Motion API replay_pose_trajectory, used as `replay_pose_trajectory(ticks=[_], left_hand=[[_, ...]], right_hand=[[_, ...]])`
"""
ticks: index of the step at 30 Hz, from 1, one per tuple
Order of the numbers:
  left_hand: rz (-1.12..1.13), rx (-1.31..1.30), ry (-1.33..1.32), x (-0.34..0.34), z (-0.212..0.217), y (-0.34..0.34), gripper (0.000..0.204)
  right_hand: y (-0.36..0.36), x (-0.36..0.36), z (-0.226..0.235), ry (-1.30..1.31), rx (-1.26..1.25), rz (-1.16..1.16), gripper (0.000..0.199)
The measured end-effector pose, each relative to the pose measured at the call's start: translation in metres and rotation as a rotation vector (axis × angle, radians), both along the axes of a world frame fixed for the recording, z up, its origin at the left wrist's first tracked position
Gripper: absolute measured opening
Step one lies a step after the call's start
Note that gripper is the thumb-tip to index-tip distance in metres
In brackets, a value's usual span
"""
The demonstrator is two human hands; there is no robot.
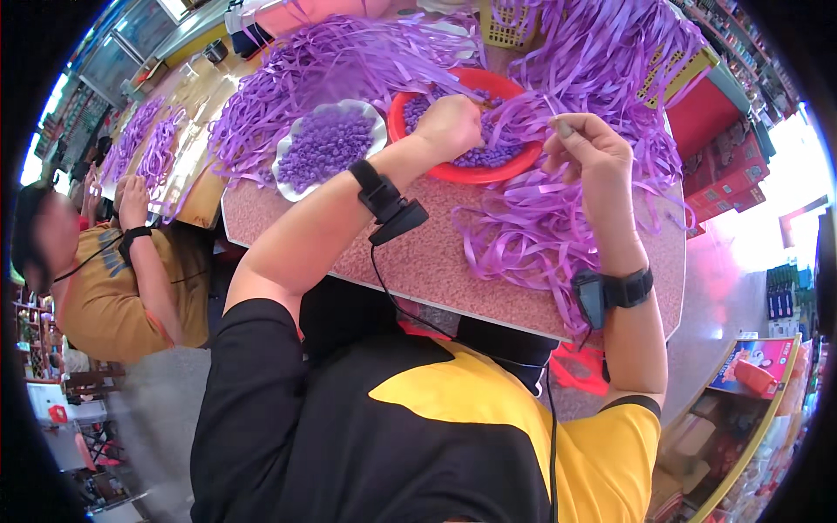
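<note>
My left hand is closed above a red plastic bowl that holds small purple beads. Whatever its fingers pinch is hidden from view. To the right of the bowl, my right hand is raised with thumb and forefinger pinched together. A thin, pale, stick-like tip pokes up from this pinch; its kind is too small to make out. Purple ribbons lie under and beside my right hand, and some run across the bowl. A white scalloped dish heaped with more purple beads stands left of the bowl.
Piles of purple ribbon cover the back of the speckled pink table. A yellow basket stands behind. At far left a person in a tan shirt works at a wooden table. Red boxes are stacked beyond the right edge.
</note>
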State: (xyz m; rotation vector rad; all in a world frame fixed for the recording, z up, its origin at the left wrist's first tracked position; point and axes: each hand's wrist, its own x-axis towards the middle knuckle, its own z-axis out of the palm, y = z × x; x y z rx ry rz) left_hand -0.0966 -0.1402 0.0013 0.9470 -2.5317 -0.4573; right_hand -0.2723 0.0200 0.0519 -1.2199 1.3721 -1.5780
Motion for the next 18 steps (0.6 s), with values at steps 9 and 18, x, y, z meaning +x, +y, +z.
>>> replay_pose_trajectory(ticks=[9,18], left_hand=[[-0.041,0.077,0.085,0.014,-0.002,0.001,0.019],[-0.065,0.067,0.044,0.015,0.002,0.006,0.019]], right_hand=[[0.002,0.003,-0.012,-0.075,0.107,0.001,0.015],[0.004,0.000,-0.019,0.024,0.143,0.059,0.014]])
